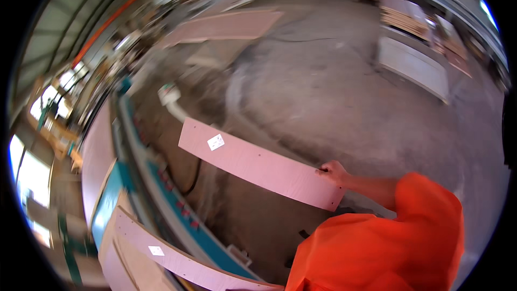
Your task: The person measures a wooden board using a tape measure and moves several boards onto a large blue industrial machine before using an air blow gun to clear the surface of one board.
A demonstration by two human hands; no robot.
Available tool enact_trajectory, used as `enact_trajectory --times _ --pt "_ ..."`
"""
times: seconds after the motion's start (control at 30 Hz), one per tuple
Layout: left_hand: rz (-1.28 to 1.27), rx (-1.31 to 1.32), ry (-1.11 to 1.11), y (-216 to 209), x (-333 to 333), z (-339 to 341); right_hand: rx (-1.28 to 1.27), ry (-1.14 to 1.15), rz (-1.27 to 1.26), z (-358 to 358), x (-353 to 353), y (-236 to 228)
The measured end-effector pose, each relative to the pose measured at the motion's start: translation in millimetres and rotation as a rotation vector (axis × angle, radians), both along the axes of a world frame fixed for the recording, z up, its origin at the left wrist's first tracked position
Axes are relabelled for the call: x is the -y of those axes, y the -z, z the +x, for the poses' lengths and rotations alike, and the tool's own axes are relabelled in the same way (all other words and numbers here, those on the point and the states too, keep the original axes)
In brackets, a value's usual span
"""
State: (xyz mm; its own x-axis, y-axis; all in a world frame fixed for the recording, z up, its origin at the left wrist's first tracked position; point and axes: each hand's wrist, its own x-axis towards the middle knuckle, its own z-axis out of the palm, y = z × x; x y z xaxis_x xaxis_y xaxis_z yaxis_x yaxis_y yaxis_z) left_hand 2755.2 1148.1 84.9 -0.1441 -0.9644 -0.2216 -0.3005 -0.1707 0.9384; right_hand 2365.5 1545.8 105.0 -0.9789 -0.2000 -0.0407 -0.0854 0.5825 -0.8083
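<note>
My right hand (335, 173) is closed on the near end of a long pink wooden panel (264, 168). The panel stretches out to the left above the floor, with a white label and small dark holes on its face. A second, similar pink panel (188, 265), also labelled, lies at the lower left; its near end runs to the orange shirt at the bottom edge. My left hand is out of the picture, so whether it touches that second panel cannot be seen.
A long teal-and-grey machine (177, 194) runs along the left. Large pink sheets (226, 26) lie on the floor farther off. Stacked boards (404, 17) and a pale slab (412, 64) stand at the far right. A white hose (176, 111) lies beyond the held panel.
</note>
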Motion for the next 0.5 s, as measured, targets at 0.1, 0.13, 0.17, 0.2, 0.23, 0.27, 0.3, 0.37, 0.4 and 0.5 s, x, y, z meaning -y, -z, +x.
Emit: enact_trajectory --times 0.1,0.13,0.17,0.2,0.23,0.27,0.3,0.37,0.4,0.5 --pt "-0.024 0.011 0.215 2.2 -29.3 -116.6 0.227 0.285 0.067 -2.6 -119.4 -32.3" --pt "-0.038 0.007 0.297 2.4 -38.3 -154.0 0.232 0.373 -0.012 0.3 -154.7 -29.0" --pt "-0.053 -0.017 0.363 5.2 -48.0 -189.5 0.270 0.468 -0.030 -0.5 -181.1 -35.3" --pt "-0.077 -0.045 0.447 7.5 -53.4 -227.2 0.308 0.557 -0.049 -0.1 -204.5 -42.9" --pt "-0.110 -0.065 0.524 10.5 -54.7 -263.8 0.383 0.656 -0.091 1.1 -216.6 -54.2" --pt "-0.131 -0.077 0.570 9.7 -68.5 -305.0 0.332 0.719 -0.111 -0.2 -240.9 -37.2" --pt "-0.169 0.149 0.426 15.5 -93.0 -352.4 0.280 0.778 -0.129 -0.4 -266.5 -9.0" --pt "0.044 0.046 0.768 -23.7 -151.4 -428.0 0.229 0.943 -0.199 -0.1 -321.5 5.2" --pt "-0.026 -0.037 0.915 -23.0 -170.7 -461.9 0.225 1.031 -0.272 -4.5 -338.5 4.3" --pt "-0.043 -0.100 1.072 -30.0 -258.0 -570.3 0.136 1.260 -0.398 -18.1 -380.8 -2.5"
